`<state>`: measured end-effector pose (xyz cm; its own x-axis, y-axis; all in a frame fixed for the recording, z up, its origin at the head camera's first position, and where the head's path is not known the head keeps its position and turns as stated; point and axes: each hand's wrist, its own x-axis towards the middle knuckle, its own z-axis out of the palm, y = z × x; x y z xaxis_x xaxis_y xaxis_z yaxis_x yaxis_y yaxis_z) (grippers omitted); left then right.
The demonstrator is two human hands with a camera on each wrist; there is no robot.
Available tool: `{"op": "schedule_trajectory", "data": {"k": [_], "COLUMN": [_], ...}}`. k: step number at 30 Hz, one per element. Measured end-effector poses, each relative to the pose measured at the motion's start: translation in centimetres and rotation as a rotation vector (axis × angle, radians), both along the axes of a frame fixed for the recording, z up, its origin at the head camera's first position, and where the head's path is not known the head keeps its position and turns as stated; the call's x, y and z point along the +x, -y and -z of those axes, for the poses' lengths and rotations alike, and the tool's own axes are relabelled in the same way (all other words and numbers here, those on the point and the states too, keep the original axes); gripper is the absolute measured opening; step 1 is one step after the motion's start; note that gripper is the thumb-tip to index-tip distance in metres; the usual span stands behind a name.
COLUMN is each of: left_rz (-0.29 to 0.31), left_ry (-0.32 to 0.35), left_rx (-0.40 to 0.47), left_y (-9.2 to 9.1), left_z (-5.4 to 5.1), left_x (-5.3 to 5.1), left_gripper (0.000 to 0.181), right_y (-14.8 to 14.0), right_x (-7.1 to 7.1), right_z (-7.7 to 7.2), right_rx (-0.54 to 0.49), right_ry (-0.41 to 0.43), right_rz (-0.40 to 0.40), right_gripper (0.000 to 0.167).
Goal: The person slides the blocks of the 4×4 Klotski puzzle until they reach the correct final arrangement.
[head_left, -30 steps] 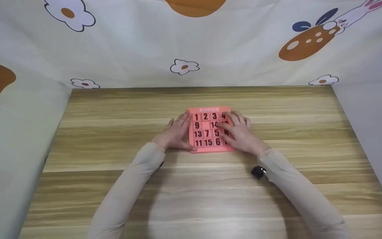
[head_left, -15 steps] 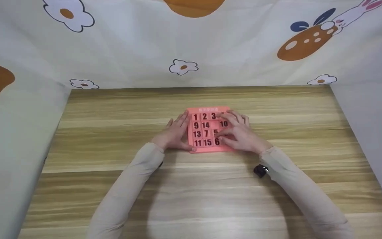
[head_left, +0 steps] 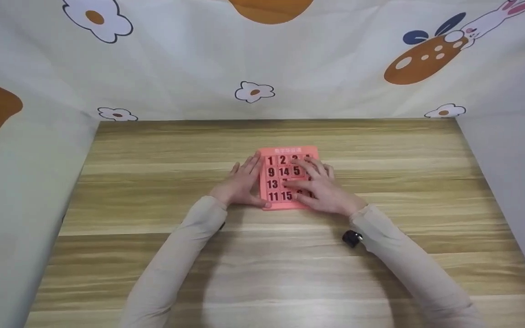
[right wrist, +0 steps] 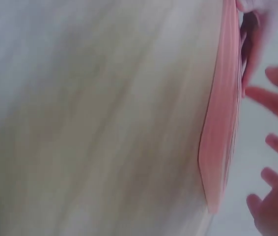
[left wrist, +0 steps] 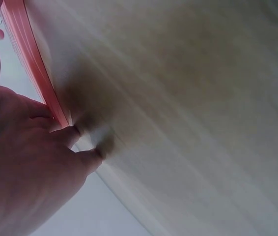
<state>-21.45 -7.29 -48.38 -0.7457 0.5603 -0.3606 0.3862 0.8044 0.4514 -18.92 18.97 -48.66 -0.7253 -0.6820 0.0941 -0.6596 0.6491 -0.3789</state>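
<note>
A pink number slide puzzle [head_left: 288,206] lies flat on the table, its red-framed tiles showing black numbers. My left hand [head_left: 240,183] rests along its left side, thumb at the near left corner and fingers straight against the edge. In the left wrist view, some fingertips of that hand [left wrist: 36,152] reach the tabletop beside the pink edge [left wrist: 38,73]. My right hand [head_left: 328,189] is spread over the right half, one finger touching or just above the 7 tile. It hides several right-hand tiles. In the right wrist view its fingers [right wrist: 271,101] reach over the puzzle's thick side [right wrist: 220,108].
The wood-grain table [head_left: 162,155] extends around the puzzle. A pale printed cloth [head_left: 176,64] stands as a wall along the back, with more pale walls at the sides. A small black device [head_left: 352,238] sits at the right wrist.
The 14 tile has slid left beside the 9, then the 5 tile has moved up next to the 14. My right hand has shifted left across the tiles; the left hand stays put.
</note>
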Motion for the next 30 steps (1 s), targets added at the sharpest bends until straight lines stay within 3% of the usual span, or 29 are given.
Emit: {"op": "schedule_trajectory", "data": {"k": [3,11,18,25,30], "left_rz": [0.008,0.008,-0.008,-0.002,0.012], "left_ry": [-0.007,-0.010,0.005,-0.002,-0.023], "left_rx": [0.003,0.000,-0.004,0.006,0.035], "left_y": [-0.1,0.0,0.1,0.1,0.3], "left_z": [0.0,0.0,0.0,0.1,0.2], "left_x": [0.0,-0.1,-0.1,-0.1,0.0], "left_gripper": [0.127,0.128,0.130,0.129,0.127], "right_y": [-0.1,-1.8,-1.7,0.7,1.4], "right_x": [0.2,0.3,-0.3,-1.0,-0.6], "right_z": [0.1,0.3,0.0,0.0,0.1], "right_rx": [-0.004,-0.050,-0.109,-0.006,-0.024], "right_ry": [0.008,0.037,-0.046,0.005,0.037], "right_rz": [-0.026,0.055,0.140,0.127,0.096], "right_gripper": [0.037,0.030,0.023,0.043,0.036]}}
